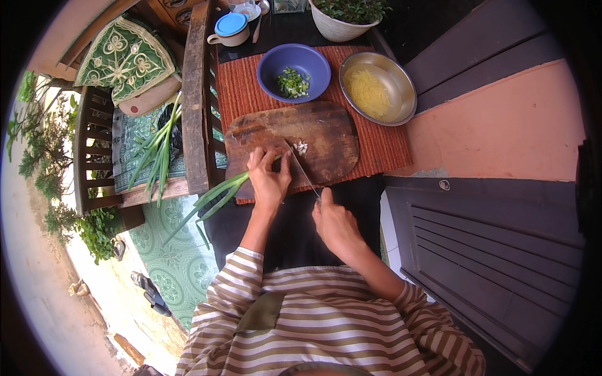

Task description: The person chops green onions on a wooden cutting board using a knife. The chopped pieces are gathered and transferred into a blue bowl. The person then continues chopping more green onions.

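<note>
My left hand [269, 177] is closed on a green onion [233, 183], pressing it on the wooden cutting board [335, 138]. Its long green leaves trail off the board to the lower left. In my right hand [337, 224] is the handle of a knife [302, 164]; the blade slants up and left over the board, its tip close to my left fingertips. Small white chopped pieces [300, 148] lie just right of the blade. Behind the board, a purple bowl [266, 66] holds chopped greens [293, 83].
A metal bowl [407, 84] with pale yellow shreds [370, 93] in liquid stands at the right. An orange mat [389, 147] lies under the board. Farther back are a blue-lidded mug [231, 31] and a potted plant [345, 22]. More green onions [162, 147] rest on the left bench.
</note>
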Demonstrator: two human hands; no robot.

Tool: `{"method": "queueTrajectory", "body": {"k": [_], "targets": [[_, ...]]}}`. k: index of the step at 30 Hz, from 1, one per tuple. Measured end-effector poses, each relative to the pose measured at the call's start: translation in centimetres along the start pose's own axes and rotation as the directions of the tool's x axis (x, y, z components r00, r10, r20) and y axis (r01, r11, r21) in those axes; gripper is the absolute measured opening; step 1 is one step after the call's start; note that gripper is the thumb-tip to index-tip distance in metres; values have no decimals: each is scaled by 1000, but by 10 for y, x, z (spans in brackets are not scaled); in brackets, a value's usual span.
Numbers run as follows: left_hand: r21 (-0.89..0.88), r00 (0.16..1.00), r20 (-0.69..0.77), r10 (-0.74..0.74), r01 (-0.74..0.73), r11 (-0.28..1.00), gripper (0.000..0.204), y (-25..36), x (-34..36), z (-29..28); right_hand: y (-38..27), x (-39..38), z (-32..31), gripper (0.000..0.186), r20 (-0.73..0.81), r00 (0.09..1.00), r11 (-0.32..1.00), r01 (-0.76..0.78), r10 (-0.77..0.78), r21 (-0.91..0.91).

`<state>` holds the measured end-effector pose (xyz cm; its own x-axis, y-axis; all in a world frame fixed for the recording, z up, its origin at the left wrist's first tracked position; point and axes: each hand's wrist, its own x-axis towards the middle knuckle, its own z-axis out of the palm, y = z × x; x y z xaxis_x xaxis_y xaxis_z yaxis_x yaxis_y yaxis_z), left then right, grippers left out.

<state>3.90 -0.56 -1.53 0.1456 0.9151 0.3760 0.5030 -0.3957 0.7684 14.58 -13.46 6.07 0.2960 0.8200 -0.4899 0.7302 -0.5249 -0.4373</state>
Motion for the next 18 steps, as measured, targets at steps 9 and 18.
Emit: {"method": "queueTrajectory", "body": {"k": [9,18], "targets": [[70,999,27,-37,35,997,12,-2,3,-7,10,-28,3,22,4,1000,999,1,-1,44],[-22,1000,6,4,-4,1000,10,-5,0,-4,9,-13,-6,23,-44,997,993,73,-70,91]]}}
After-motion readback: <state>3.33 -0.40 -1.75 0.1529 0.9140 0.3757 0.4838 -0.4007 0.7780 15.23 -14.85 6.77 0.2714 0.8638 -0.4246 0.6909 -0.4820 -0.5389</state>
